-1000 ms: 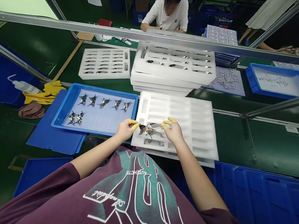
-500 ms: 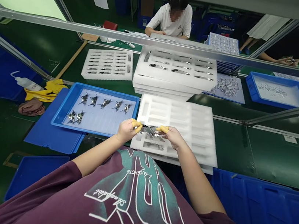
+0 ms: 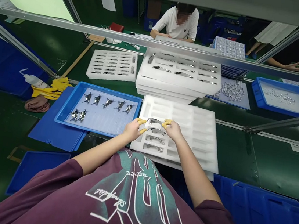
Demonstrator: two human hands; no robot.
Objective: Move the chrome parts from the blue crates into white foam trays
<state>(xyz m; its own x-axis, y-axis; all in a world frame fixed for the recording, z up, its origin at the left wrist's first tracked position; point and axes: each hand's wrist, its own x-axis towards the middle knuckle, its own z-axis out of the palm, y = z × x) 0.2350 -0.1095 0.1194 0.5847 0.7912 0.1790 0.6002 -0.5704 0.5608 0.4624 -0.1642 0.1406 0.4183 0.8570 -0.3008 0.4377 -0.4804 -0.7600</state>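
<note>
A shiny curved chrome part [image 3: 155, 121] lies in a slot of the white foam tray [image 3: 204, 134], between my two hands. My left hand [image 3: 133, 129] is at its left end, thumb and finger spread apart with nothing between them. At its right end is my right hand [image 3: 174, 131], its fingertips slightly parted and very close to the metal; whether they touch it is hard to tell. Yellow finger cots cover the fingertips of both hands. Nearer to me, several similar curved chrome parts [image 3: 155, 139] fill a column of slots.
Left of the foam tray is a blue tray [image 3: 57, 117] holding several spiky chrome pieces [image 3: 107, 103]. Stacked foam trays [image 3: 166, 86] with chrome parts stand behind, beside another filled foam tray [image 3: 88, 71]. A metal rail [image 3: 121, 35] crosses above. Opposite sits a person [image 3: 175, 23] in white.
The curved chrome part has gone from between both hands' fingers down into a foam slot. My left fingers have spread and drawn off it. The view has shifted slightly.
</note>
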